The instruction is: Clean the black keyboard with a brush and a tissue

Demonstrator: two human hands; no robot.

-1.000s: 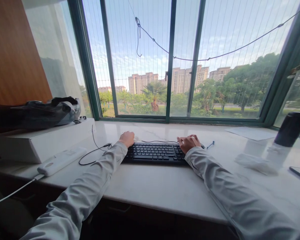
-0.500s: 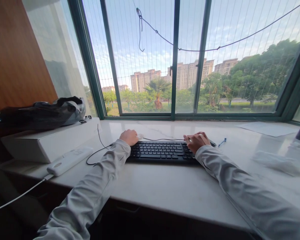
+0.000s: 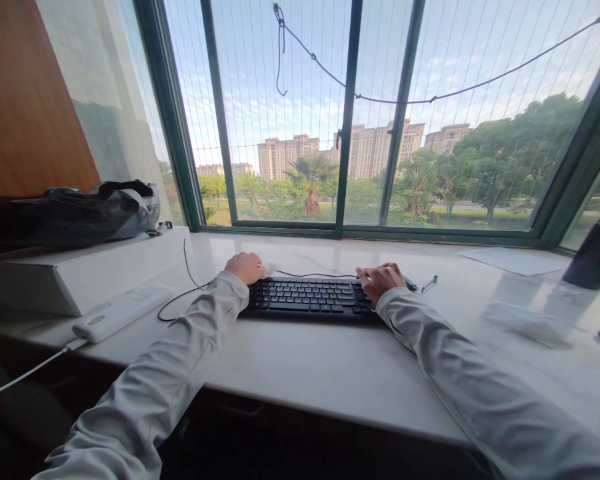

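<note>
A black keyboard [image 3: 307,300] lies flat on the white marbled counter [image 3: 300,360]. At its far left corner, my left hand [image 3: 247,268] is closed, with a small white tissue-like piece [image 3: 269,269] showing at its fingertips. Over the keyboard's right end, my right hand [image 3: 381,281] has its fingers curled together; what they hold, if anything, is too small to make out. A thin blue stick-like item [image 3: 429,283] lies just right of that hand. The keyboard's black cable [image 3: 166,312] loops out to the left.
On the left stand a power strip [image 3: 123,313] and a white box [image 3: 80,277] with a black bag [image 3: 65,217] on top. A crumpled clear plastic bag [image 3: 527,323], a paper sheet [image 3: 515,260] and a dark bottle [image 3: 594,253] are on the right. A window [image 3: 290,227] runs behind.
The view has shifted slightly, bringing more of the right side, including the dark bottle, into sight. Both hands keep their places at the keyboard's two ends.
</note>
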